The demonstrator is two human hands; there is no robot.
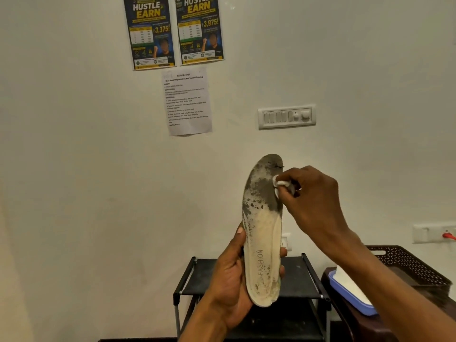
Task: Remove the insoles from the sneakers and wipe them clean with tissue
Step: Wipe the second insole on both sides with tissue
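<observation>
Head view: the insole is held upright in front of a pale wall, toe end up and heel end down, with its top face towards the camera. The upper part of that face is dark grey with dirt, the lower part is off-white with scattered specks, and the word FASHION runs lengthwise near the heel. The left hand grips the heel half from behind: the thumb lies along the insole's left edge and the fingertips wrap round its right edge. The right hand pinches a small wad of white tissue with curled fingers and presses it against the right edge of the dirty area, near the toe. The two hands are apart, joined only through the insole. Below and behind the insole stands a black shoe rack with dark fabric shelves. To its right, a blue-rimmed container rests tilted beside a brown perforated basket. On the wall are two posters headed HUSTLE EARN, a printed sheet below them, a switch panel to the right, and a socket with a red plug at the right edge.
</observation>
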